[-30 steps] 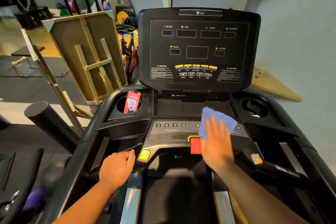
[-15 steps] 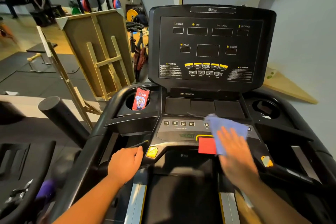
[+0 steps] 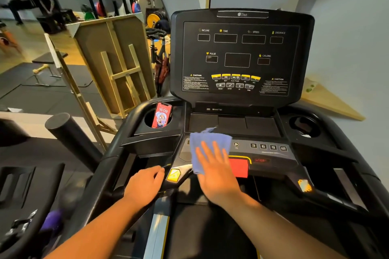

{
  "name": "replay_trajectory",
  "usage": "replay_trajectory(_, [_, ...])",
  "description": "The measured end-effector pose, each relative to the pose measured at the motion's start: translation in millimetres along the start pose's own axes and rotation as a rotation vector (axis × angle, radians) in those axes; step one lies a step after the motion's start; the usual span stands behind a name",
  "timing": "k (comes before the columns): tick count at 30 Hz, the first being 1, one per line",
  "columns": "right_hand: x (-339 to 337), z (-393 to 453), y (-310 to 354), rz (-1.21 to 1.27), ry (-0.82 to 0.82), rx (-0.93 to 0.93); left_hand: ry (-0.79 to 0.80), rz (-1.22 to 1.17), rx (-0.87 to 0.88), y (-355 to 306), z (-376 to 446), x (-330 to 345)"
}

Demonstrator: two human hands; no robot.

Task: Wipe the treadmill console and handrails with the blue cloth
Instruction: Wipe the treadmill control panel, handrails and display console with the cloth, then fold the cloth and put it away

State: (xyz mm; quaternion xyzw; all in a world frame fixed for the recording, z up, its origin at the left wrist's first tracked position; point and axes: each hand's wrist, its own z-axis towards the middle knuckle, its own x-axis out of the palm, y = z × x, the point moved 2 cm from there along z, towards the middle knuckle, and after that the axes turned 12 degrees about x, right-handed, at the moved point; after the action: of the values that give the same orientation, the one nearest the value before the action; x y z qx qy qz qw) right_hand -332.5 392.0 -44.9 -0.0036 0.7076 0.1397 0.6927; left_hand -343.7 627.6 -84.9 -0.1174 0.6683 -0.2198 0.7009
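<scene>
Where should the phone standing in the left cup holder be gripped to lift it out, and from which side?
Take the phone by its upper half, a pinch grip across the two long edges, coming from above. It stands nearly upright and leans against the back rim of the left cup holder, so its lower end sits down in the well, while the top stands clear of the rim.

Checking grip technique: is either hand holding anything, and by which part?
Right hand presses the cloth flat on its lower half, not gripping. Left hand grips the front bar.
</scene>
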Motion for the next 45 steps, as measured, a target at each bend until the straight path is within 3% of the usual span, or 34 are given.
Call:
replay_trajectory(3, [-11.9,-5.4,11.5,0.165,0.141,-0.112,-0.164,-0.23,0.045,-19.1,8.3,-15.2])
replay_trajectory(6, [-33.1,-13.5,12.3,0.384,0.278,-0.065,-0.317,-0.365,0.187,-59.3,17.0,-42.8])
replay_trajectory(8, [-53.5,-16.5,11.7,0.502,0.327,-0.019,-0.25,-0.397,0.297,-93.4,21.7,-63.8])
replay_trajectory(11, [-88.8,-21.8,7.0,0.662,0.355,0.091,0.05,-0.479,0.399,-136.6,25.6,-84.2])
replay_trajectory(14, [-111.1,-26.8,-10.2,0.858,0.472,0.25,0.321,-0.561,0.397,-160.0,28.9,-86.4])
replay_trajectory(19, [-134.7,-29.9,-37.9,1.201,0.569,0.448,0.476,-0.724,0.296,-178.1,39.6,-85.3])
replay_trajectory(22, [-151.6,-24.1,-61.9,1.506,0.528,0.399,0.459,-0.949,0.225,-190.0,45.9,-90.8])
replay_trajectory(26, [-158.5,-25.6,-86.6,2.013,0.463,0.315,0.219,-1.299,0.042,-205.2,56.8,-94.6])
replay_trajectory(30, [-106.7,-34.1,-83.6,1.859,0.545,0.378,0.252,-1.265,-0.038,-195.1,55.2,-65.8])
replay_trajectory(36, [-85.4,-44.2,-88.4,1.567,0.413,0.522,0.358,-1.285,-0.094,-171.1,44.2,-28.6])
replay_trajectory(45, [-116.7,-46.1,-93.4,1.664,0.252,0.381,0.212,-1.463,-0.003,-178.2,53.8,-62.7])
